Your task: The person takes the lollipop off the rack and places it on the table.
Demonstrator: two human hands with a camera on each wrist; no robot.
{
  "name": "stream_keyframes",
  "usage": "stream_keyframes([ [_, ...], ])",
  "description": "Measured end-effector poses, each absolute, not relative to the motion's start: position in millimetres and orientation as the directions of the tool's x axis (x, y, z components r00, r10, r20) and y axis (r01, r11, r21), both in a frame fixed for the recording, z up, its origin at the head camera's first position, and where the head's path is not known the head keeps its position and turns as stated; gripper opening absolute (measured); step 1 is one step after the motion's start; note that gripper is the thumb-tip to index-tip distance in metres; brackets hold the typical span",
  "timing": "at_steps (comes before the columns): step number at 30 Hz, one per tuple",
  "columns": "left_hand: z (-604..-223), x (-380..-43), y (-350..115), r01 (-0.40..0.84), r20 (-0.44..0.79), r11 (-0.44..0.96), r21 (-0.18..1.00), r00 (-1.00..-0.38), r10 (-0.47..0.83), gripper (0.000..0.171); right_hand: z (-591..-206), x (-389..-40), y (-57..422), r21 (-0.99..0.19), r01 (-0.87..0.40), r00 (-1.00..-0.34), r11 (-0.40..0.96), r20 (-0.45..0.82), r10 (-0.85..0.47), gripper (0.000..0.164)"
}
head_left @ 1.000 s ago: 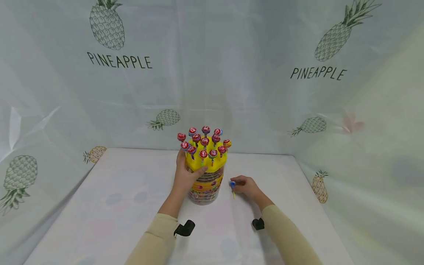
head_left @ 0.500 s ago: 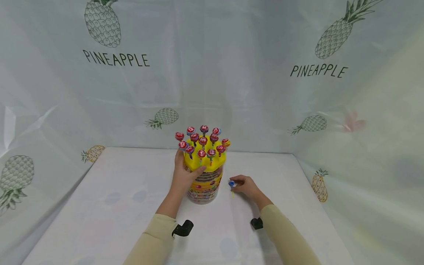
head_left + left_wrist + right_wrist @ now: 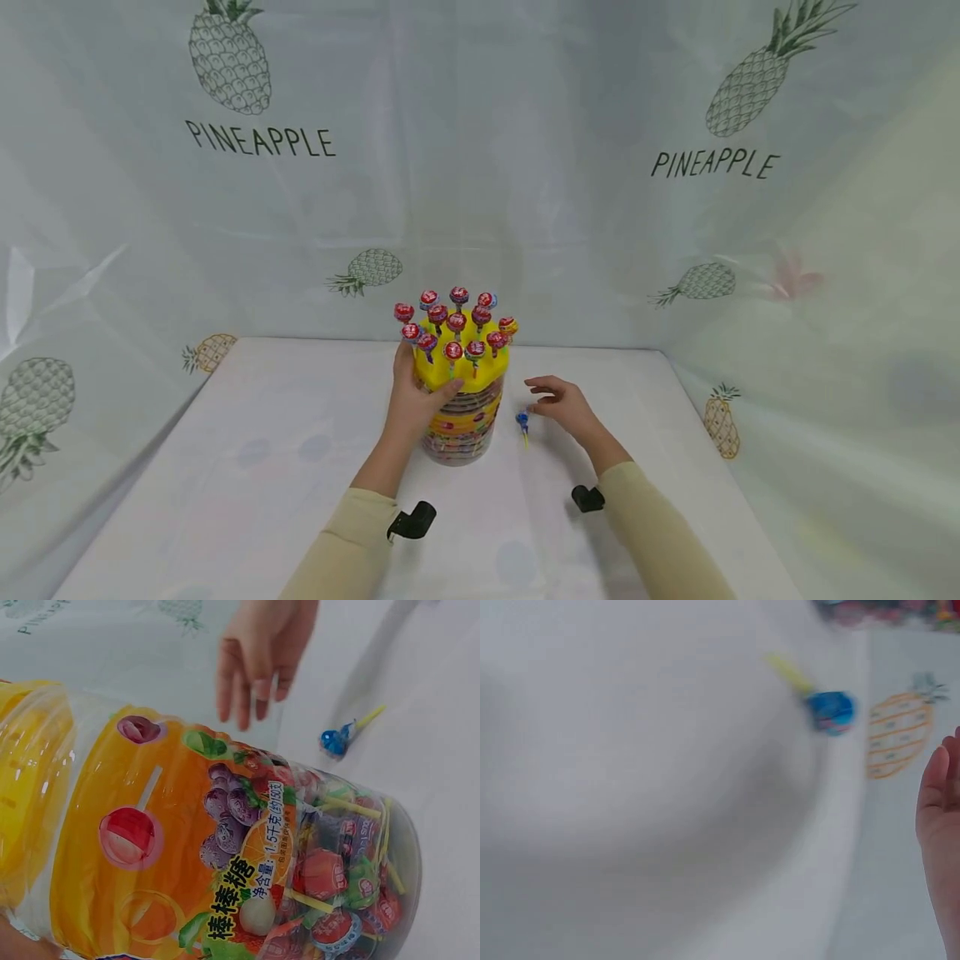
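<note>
A clear plastic jar (image 3: 459, 421) of lollipops stands upright on the table, its printed label showing grapes, an orange slice and candies. Red-wrapped lollipops (image 3: 456, 322) stick up from its yellow lid (image 3: 472, 379). My left hand (image 3: 412, 396) grips the jar just below the lid, thumb in front; its other fingers are hidden behind. A blue-wrapped lollipop (image 3: 522, 422) with a yellow stick lies on the table right of the jar. My right hand (image 3: 566, 408) hovers just beyond it, fingers loosely spread and holding nothing. More wrapped lollipops (image 3: 337, 877) show through the jar's bottom in the left wrist view.
A white table (image 3: 300, 500) with faint coloured spots bears everything. Pineapple-printed sheeting (image 3: 525, 167) hangs behind it and along both sides. Black wrist cameras (image 3: 412, 521) sit at both sleeves.
My right hand has let go of the blue lollipop and risen away from it, fingers opening. The lollipop stays on the table. My left hand keeps its grip on the jar.
</note>
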State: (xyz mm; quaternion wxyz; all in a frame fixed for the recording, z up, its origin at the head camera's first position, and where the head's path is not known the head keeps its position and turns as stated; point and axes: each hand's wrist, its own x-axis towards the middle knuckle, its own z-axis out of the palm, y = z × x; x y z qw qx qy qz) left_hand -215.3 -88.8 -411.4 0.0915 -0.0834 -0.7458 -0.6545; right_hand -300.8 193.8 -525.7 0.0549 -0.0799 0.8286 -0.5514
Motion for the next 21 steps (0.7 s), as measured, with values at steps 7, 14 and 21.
stream_keyframes([
  [7,-412.7,-215.8,-89.4,0.257,0.259,0.127,0.958,-0.966,0.004,0.091,-472.9,-288.5,186.5,-0.940,-0.154,-0.967,0.305,0.080,-0.240,0.046],
  [14,-407.6,-214.6,-91.4,0.236,0.238,0.132,0.963,-0.971,0.001,0.090,-427.4,-275.1,174.1,-0.953,-0.269,-0.934,0.141,0.222,-0.280,0.042],
  [21,-437.2,-229.4,-92.7,0.256,0.261,0.131,0.958,-0.965,-0.022,0.095,-418.1,-276.8,169.1,-0.926,-0.377,-0.881,-0.007,0.361,-0.306,0.042],
])
